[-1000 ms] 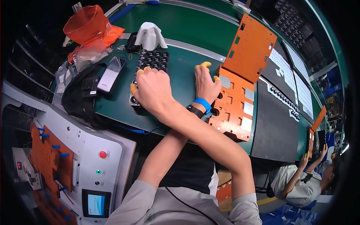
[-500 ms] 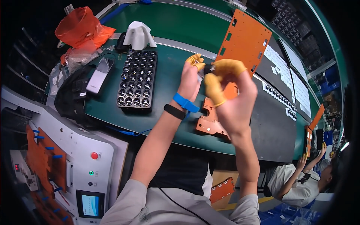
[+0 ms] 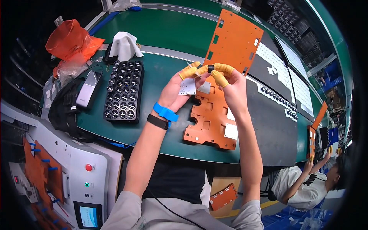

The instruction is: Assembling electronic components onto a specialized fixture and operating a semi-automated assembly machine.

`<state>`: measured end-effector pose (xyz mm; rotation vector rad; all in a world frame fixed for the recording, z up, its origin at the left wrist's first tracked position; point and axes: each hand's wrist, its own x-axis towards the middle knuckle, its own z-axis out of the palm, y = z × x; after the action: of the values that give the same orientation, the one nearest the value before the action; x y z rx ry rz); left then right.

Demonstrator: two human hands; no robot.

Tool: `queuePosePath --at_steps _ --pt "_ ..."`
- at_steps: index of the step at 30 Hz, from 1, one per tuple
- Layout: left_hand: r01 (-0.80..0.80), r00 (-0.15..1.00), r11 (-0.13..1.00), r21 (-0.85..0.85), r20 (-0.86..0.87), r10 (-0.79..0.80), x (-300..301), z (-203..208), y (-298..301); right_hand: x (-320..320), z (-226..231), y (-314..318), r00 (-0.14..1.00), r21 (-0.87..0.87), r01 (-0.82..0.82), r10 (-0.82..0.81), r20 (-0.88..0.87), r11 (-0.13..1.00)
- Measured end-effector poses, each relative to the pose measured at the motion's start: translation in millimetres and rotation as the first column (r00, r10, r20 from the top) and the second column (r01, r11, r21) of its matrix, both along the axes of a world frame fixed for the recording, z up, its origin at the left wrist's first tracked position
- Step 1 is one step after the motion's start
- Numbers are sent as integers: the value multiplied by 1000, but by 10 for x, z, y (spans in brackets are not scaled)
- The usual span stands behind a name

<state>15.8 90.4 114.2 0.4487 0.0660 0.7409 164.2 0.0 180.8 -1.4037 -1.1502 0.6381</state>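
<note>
Right hand (image 3: 235,84) is no longer reaching to the lens tray (image 3: 137,100), sitting at nine o'clock; it is meeting the left hand (image 3: 174,92). Right fingers are pinching a small black part (image 3: 210,68), left ones holding a pale plate (image 3: 188,87). Fetching is seemingly becoming close handling. Orange fixture (image 3: 203,134) is lying at six o'clock.

No wording is legible: the characters on the screen (image 3: 89,216) at near left, the tags by the red button (image 3: 88,167), and the phone (image 3: 87,90) mark farther off are all too small.
</note>
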Motion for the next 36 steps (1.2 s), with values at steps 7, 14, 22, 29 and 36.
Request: queuePosePath --at_steps 7,14,22,29,36 --pt "32 996 983 182 -93 -15 -53 62 10 -63 38 12 999 71 -9 6 35 997" --pt "69 997 982 178 -45 -62 -31 62 -17 -64 88 -53 993 85 -21 11 118 996" --pt "77 997 969 233 -39 -70 -66 108 -46 -84 113 -92 930 159 -87 23 367 983" --pt "85 995 967 240 -70 -70 -66 22 -25 -53 98 -72 898 108 -92 36 440 990" --pt "-12 971 919 393 -215 105 -15 92 -129 -48 -3 -139 845 115 22 -80 528 993"
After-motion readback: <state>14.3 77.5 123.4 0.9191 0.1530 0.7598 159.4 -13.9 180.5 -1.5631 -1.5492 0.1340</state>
